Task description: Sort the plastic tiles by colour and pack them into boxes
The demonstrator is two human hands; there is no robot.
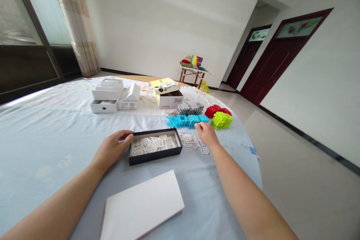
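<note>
A shallow black box [156, 156] with a pale inside holds a heap of small white window-like plastic pieces [157, 143]. My left hand [116, 143] grips its left end, thumb and fingers around the corner. Beyond the box's right end, more white pieces [191, 140] lie loose on the cloth. Over their far right side, my right hand [206, 132] is closed in a pinch; whatever is between its fingertips is hidden. Just behind it sit blue interlocking plastic pieces [187, 120]. A white flat box lid [143, 206] lies in front, nearest to me.
Grey pieces [188, 108], red pieces [216, 111] and lime-green pieces [222, 120] are piled at the back right. White boxes [104, 106] and a box with a yellow lid [170, 100] stand farther back. The round table's edge [257, 165] curves along the right.
</note>
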